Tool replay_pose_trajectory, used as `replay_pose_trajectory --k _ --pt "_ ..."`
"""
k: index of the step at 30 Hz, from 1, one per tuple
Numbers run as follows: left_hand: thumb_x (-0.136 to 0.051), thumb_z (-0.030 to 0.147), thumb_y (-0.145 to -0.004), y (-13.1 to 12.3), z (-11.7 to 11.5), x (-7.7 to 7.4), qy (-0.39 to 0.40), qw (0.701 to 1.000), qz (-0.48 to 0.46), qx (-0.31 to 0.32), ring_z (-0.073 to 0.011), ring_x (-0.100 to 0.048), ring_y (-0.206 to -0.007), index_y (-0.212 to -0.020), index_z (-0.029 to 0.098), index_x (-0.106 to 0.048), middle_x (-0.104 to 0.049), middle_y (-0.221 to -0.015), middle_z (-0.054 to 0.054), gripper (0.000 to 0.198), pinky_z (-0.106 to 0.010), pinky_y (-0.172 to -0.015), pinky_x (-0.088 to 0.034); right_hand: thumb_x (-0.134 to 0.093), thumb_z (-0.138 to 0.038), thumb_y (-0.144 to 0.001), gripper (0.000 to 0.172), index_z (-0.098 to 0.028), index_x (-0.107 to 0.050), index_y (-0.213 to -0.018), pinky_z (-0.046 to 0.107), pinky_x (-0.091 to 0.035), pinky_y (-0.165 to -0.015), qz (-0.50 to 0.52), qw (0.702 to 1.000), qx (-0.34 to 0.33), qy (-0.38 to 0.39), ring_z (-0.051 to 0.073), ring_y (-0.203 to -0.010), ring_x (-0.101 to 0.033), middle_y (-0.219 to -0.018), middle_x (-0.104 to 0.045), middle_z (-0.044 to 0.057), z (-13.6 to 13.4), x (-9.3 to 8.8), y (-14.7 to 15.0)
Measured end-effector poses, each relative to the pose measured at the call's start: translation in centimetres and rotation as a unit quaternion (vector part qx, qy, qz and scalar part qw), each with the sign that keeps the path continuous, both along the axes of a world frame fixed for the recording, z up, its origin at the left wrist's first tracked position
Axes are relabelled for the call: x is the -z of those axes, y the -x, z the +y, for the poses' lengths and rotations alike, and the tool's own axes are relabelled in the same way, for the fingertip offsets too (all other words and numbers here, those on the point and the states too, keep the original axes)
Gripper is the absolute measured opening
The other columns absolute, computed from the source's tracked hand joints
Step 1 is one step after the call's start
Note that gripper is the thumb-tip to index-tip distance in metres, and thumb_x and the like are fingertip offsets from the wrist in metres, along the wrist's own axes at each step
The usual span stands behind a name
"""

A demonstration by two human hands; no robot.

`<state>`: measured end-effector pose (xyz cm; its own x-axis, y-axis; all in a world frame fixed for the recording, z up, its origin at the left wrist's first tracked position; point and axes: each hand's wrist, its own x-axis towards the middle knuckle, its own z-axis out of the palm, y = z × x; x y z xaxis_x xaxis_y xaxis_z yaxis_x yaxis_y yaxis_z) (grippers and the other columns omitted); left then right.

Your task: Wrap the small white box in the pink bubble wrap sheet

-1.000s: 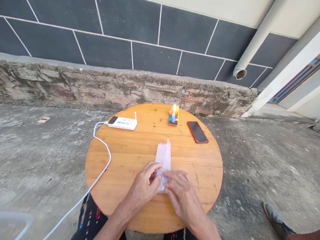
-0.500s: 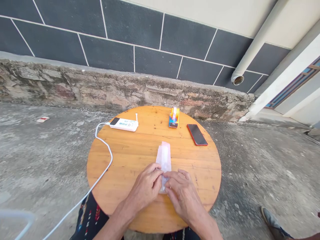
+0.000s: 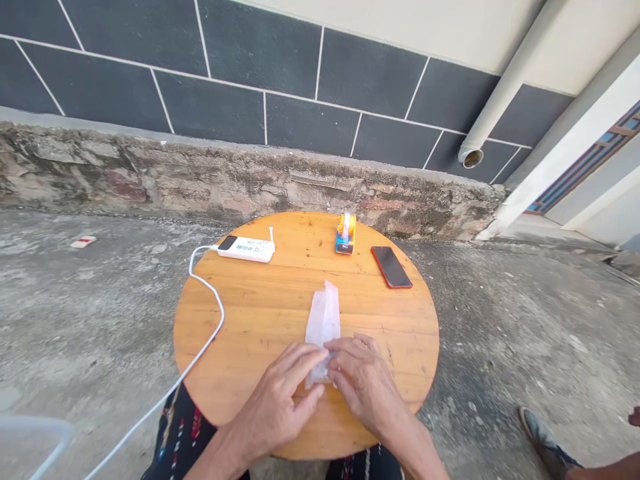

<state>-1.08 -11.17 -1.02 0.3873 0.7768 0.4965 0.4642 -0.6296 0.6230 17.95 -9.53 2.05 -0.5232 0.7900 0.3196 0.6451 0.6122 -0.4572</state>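
Left hand [image 3: 280, 399] is touching the sheet [image 3: 324, 317], thumb apart from fingers. Right hand [image 3: 367, 383] is touching its near end (pinch undeterminable).

Head camera: head-worn, a single wide view looking forward and down.
Left hand [image 3: 285, 393] and right hand [image 3: 367, 380]: close below the lens, lower middle, reaching in from the bottom edge.
Round wooden table [image 3: 240, 313]: seen from above, its far rim at mid-height.
Dark tiled wall [image 3: 240, 43]: faces the lens, farther off, filling much of the top.
Ground [image 3: 90, 320]: visible on both sides.
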Motion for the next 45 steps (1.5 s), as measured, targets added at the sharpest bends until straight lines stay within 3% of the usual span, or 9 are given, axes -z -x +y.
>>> replay_pose_trajectory --k 7,12,14,18,24,29,33,40,45 --pt "-0.048 0.006 -0.086 -0.5 0.6 -0.6 0.019 0.999 0.028 0.019 -0.0202 -0.057 -0.096 -0.112 0.02 -0.054 -0.063 -0.103 -0.007 0.03 -0.033 -0.085 -0.05 -0.055 -0.004 -0.082 0.019 -0.021 -0.06 -0.087 0.04 -0.036 -0.093 0.033 0.999 -0.006 0.017 0.019 -0.098 -0.059 -0.103 -0.068 0.003 0.1 0.0 0.1" --pt "-0.048 0.008 -0.088 -0.6 0.7 -0.9 0.031 0.998 0.045 0.015 -0.019 -0.056 -0.096 -0.105 0.021 -0.056 -0.06 -0.101 -0.005 0.022 -0.032 -0.085 -0.05 -0.056 -0.004 -0.081 0.06 -0.024 -0.037 -0.134 0.047 -0.033 -0.098 0.032 0.999 0.018 0.025 0.022 -0.1 -0.057 -0.108 -0.067 0.004 0.1 0.7 -0.2" --pt "-0.047 0.008 -0.09 -0.6 0.7 -0.8 0.025 0.997 0.065 0.02 -0.0186 -0.056 -0.096 -0.108 0.021 -0.056 -0.058 -0.101 -0.006 0.024 -0.032 -0.084 -0.049 -0.057 -0.004 -0.08 0.071 -0.025 -0.027 -0.141 0.048 -0.033 -0.099 0.027 0.999 0.016 0.029 0.023 -0.101 -0.056 -0.11 -0.066 0.004 0.3 0.8 -0.3" --pt "-0.041 0.01 -0.092 -0.8 0.6 -0.6 0.009 0.994 0.107 0.019 -0.0185 -0.056 -0.091 -0.101 0.018 -0.059 -0.055 -0.1 -0.008 0.021 -0.031 -0.078 -0.05 -0.059 -0.002 -0.077 0.076 -0.028 -0.026 -0.141 0.047 -0.032 -0.099 0.02 0.999 0.0 0.045 0.022 -0.103 -0.054 -0.111 -0.064 0.002 0.9 0.5 -0.6" --pt "-0.042 0.011 -0.091 -1.1 0.4 -0.3 -0.062 0.988 0.139 -0.026 -0.0223 -0.053 -0.093 -0.098 0.017 -0.059 -0.056 -0.11 -0.01 0.019 -0.038 -0.078 -0.048 -0.059 -0.006 -0.08 0.07 -0.029 -0.03 -0.139 0.044 -0.033 -0.098 0.015 0.998 -0.012 0.051 0.023 -0.107 -0.05 -0.114 -0.064 0.002 0.7 -0.1 -0.5" --pt "-0.044 0.006 -0.088 -1.1 0.5 -0.2 -0.061 0.989 0.131 0.001 -0.0219 -0.051 -0.092 -0.098 0.015 -0.058 -0.06 -0.101 -0.008 0.02 -0.038 -0.079 -0.048 -0.063 -0.014 -0.08 0.063 -0.028 -0.038 -0.136 0.04 -0.035 -0.1 0.026 0.996 -0.03 0.081 0.022 -0.115 -0.047 -0.122 -0.06 0.002 1.2 0.1 -1.8" --pt "-0.044 0.002 -0.085 -1.2 0.6 -0.6 -0.052 0.992 0.116 0.008 -0.0209 -0.052 -0.091 -0.096 0.016 -0.059 -0.061 -0.1 -0.007 0.023 -0.036 -0.079 -0.049 -0.054 -0.017 -0.087 0.043 -0.025 -0.048 -0.129 0.038 -0.037 -0.101 0.056 0.995 -0.029 0.079 0.02 -0.119 -0.048 -0.129 -0.056 0.005 2.6 0.7 -3.0" --pt "-0.043 0.001 -0.084 -1.3 0.9 -1.0 -0.104 0.991 0.088 0.011 -0.0239 -0.05 -0.112 -0.095 0.015 -0.06 -0.061 -0.097 -0.008 0.024 -0.037 -0.094 -0.046 -0.039 -0.012 -0.094 0.03 -0.023 -0.06 -0.112 0.032 -0.042 -0.089 0.065 0.993 -0.052 0.089 0.017 -0.099 -0.055 -0.107 -0.065 0.002 3.7 1.0 -1.5" --pt "-0.043 0.004 -0.085 -1.0 1.3 -1.2 -0.09 0.991 0.094 0.026 -0.0213 -0.057 -0.099 -0.093 0.015 -0.06 -0.06 -0.096 -0.008 0.022 -0.035 -0.085 -0.05 -0.039 -0.006 -0.092 0.031 -0.023 -0.062 -0.106 0.031 -0.042 -0.083 0.024 0.996 -0.027 0.087 0.018 -0.091 -0.054 -0.097 -0.066 0.002 3.6 0.7 -1.2"
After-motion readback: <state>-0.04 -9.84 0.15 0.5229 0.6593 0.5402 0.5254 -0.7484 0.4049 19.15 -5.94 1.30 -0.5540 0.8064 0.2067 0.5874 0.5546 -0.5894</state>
